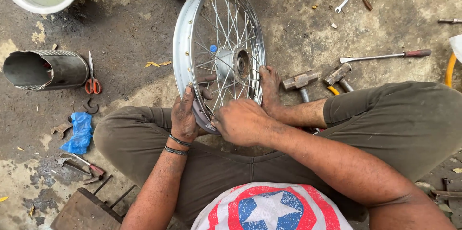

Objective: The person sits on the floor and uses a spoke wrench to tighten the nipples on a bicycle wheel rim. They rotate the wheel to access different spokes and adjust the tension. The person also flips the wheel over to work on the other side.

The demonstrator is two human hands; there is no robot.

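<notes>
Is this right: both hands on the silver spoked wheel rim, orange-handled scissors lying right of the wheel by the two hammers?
Not quite. In the head view the orange-handled scissors lie left of the silver spoked wheel rim, beside the metal cylinder. Both hands are on the rim.

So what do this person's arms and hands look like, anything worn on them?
Both arms are bare, with no sleeves or gloves in view. The left hand and right hand are smeared with dark grime. Two thin dark bangles circle the left wrist; the right wrist shows nothing worn.

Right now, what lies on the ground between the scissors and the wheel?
In the head view, only yellow leaf scraps lie between the scissors and the wheel.
</notes>
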